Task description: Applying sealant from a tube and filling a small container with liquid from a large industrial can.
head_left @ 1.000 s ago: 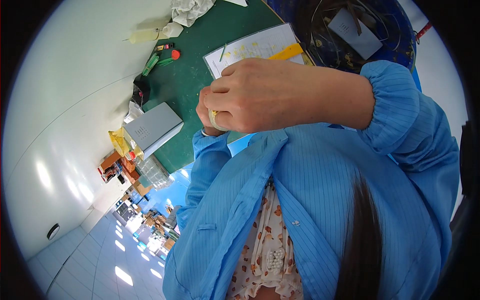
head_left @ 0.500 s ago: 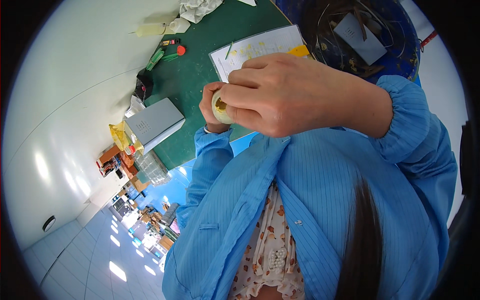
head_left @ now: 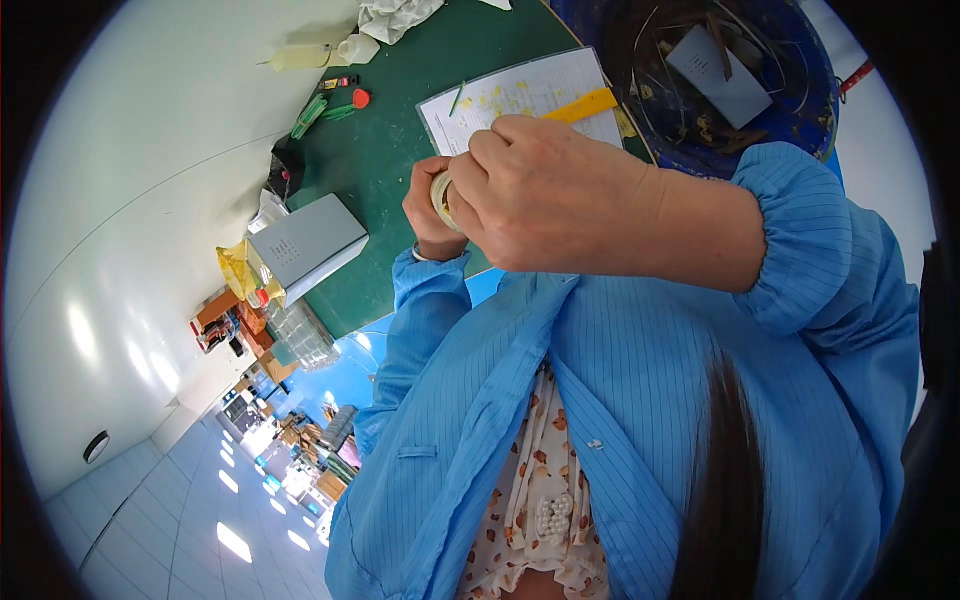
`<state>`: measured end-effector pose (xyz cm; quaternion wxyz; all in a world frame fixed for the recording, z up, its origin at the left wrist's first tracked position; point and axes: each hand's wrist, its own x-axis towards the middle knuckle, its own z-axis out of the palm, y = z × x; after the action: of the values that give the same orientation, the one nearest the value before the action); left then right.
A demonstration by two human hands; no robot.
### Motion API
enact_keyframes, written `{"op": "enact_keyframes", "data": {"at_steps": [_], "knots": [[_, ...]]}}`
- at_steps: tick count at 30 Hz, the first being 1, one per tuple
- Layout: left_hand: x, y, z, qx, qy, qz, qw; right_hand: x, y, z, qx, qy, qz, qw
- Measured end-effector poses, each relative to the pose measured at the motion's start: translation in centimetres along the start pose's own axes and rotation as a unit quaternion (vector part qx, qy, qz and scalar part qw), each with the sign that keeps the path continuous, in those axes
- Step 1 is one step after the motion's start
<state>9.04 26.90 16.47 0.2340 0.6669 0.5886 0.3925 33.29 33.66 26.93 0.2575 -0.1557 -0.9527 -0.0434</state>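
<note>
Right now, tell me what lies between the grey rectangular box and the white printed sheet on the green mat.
In the head view, only bare green mat lies between the grey box and the white sheet.

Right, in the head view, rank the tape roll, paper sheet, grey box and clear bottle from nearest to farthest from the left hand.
1. Tape roll: held at the left hand.
2. Paper sheet: just above on the green mat.
3. Grey box: off to the picture's left, at the mat's edge.
4. Clear bottle: at the top, farthest.

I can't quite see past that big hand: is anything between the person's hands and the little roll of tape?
Nothing visible. Both the left hand and the right hand already touch the roll of tape, which sits pinched between their fingers above the green mat.
</note>
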Motion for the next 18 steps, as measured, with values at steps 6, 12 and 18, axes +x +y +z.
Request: {"op": "enact_keyframes", "data": {"at_steps": [6,12,18], "knots": [[0.1,0.0,-0.2,0.020,0.002,0.009,1.000,0.3,0.2,-0.6,0.062,0.033,0.047,0.996],[0.2,0.4,0.0,-0.002,0.014,0.012,1.000,-0.2,0.1,-1.1,0.092,0.030,0.062,0.993],[0.0,0.6,0.0,-0.048,0.013,-0.039,0.998,-0.4,-0.9,-0.2,0.080,0.078,0.083,0.990]]}}
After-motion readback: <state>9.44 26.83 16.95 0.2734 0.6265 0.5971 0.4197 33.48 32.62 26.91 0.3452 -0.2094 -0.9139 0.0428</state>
